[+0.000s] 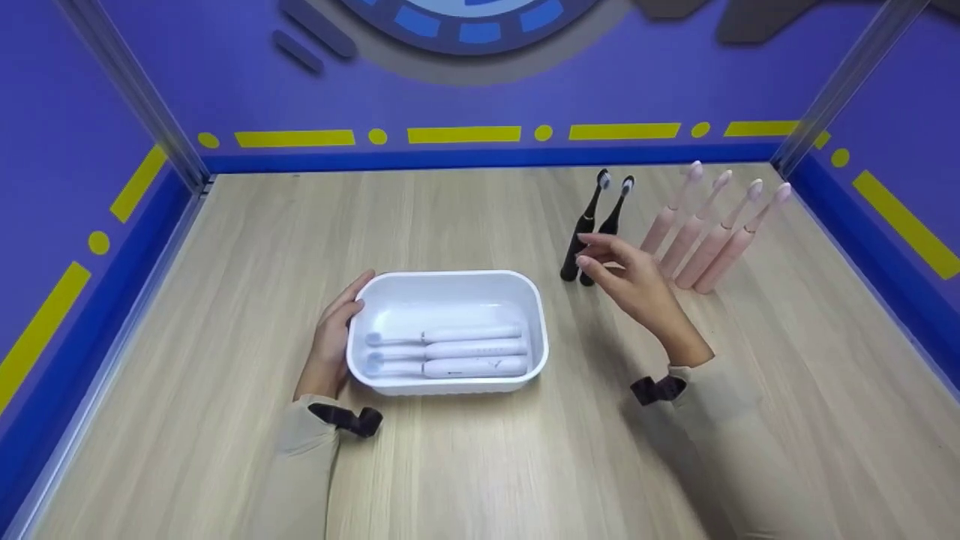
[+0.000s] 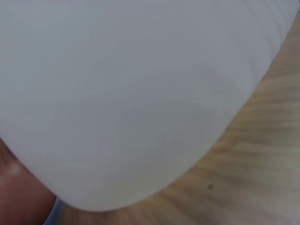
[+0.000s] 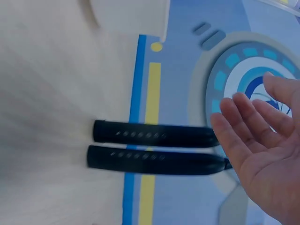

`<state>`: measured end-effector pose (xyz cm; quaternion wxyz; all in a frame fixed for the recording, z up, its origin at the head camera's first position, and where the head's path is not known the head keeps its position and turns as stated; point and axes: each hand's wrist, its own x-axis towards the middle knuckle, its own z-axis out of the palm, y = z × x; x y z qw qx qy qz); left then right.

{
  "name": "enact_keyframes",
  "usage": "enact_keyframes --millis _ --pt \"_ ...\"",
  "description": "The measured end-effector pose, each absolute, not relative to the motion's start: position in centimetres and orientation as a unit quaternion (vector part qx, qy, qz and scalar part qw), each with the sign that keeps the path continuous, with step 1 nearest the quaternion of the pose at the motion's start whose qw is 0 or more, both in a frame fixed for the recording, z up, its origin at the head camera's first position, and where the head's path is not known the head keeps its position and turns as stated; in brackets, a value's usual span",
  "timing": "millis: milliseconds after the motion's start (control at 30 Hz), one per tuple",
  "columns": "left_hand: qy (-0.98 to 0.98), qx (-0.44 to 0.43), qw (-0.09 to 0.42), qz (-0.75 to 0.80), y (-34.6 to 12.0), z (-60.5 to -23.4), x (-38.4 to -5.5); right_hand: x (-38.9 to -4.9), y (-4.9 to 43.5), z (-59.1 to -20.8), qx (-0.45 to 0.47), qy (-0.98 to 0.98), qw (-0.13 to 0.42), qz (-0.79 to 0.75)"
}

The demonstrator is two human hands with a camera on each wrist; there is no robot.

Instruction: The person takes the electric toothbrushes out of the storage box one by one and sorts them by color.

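Observation:
My left hand (image 1: 330,341) holds a white plastic tub (image 1: 450,279) by its left end, fingers at the rim. Inside lie three white electric toothbrushes (image 1: 476,347) side by side, brush heads to the left. The left wrist view is mostly filled by the tub's white wall (image 2: 126,93). My right hand (image 1: 634,281) holds nothing; its fingers are loosely bent, and it overlaps two upright black electric toothbrushes (image 1: 581,232) in the head view. In the right wrist view, its fingertips appear beside the upper ends of the black handles (image 3: 154,133).
Several pink electric toothbrushes (image 1: 720,244) stand upright in a row to the right of the black ones, behind my right hand. Blue-purple panels (image 1: 480,97) with yellow markings border the wooden table (image 1: 315,217) at the back and both sides.

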<state>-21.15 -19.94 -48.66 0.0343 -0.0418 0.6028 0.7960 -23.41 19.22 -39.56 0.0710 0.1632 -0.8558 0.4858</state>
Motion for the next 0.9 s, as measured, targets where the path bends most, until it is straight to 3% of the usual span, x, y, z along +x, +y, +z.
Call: enact_keyframes --millis 633,900 --pt "0.604 -0.048 0.036 0.795 -19.9 -48.7 -21.3 -25.1 14.5 -36.5 0.314 -0.871 -0.074 0.37" --pt "0.604 -0.048 0.033 0.795 -19.9 -48.6 -21.3 -26.1 12.1 -36.0 0.35 -0.869 -0.171 0.304"
